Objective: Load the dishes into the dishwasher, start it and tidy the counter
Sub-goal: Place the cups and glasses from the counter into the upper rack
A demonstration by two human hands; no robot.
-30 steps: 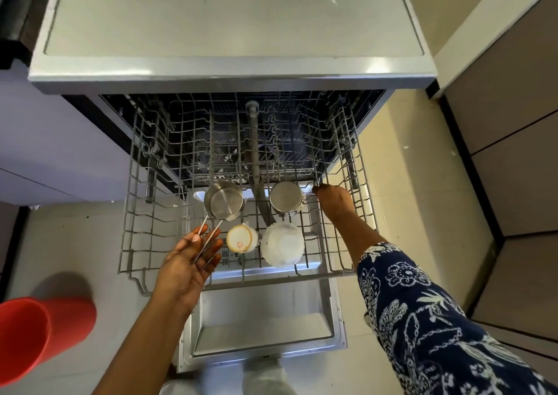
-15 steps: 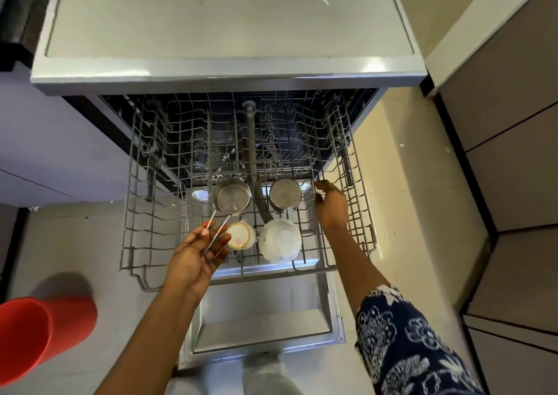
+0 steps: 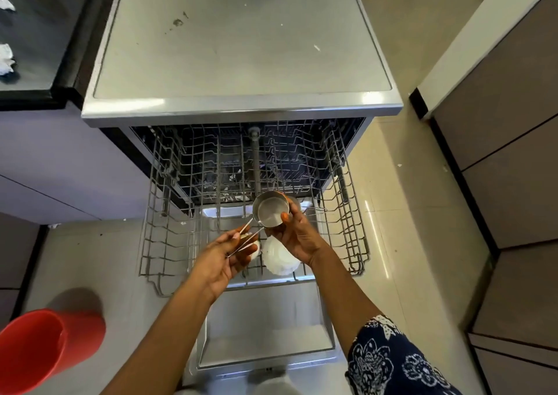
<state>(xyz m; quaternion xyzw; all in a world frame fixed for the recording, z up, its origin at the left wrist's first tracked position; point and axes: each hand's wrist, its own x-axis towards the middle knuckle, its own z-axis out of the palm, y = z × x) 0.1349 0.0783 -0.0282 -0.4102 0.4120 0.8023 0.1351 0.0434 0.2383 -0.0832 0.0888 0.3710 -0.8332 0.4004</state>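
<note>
**Kitchen dishwasher open, both hands on the pan**

Beige floor tiles surround the open dishwasher (image 3: 241, 104), its wire rack (image 3: 157, 213) pulled out above the lowered door (image 3: 265, 334). Over the rack, the right hand (image 3: 299, 237) grips the steel pan (image 3: 268, 210) by its wall, thumb curled over the rim. The left hand (image 3: 223, 261) pinches its thin wire handle (image 3: 247, 237). Half a second ago the right hand was at the rack's wires, off the pan.

The right arm wears a navy sleeve (image 3: 392, 361) printed with white flowers and leafy scrolls, ending near the elbow.
</note>
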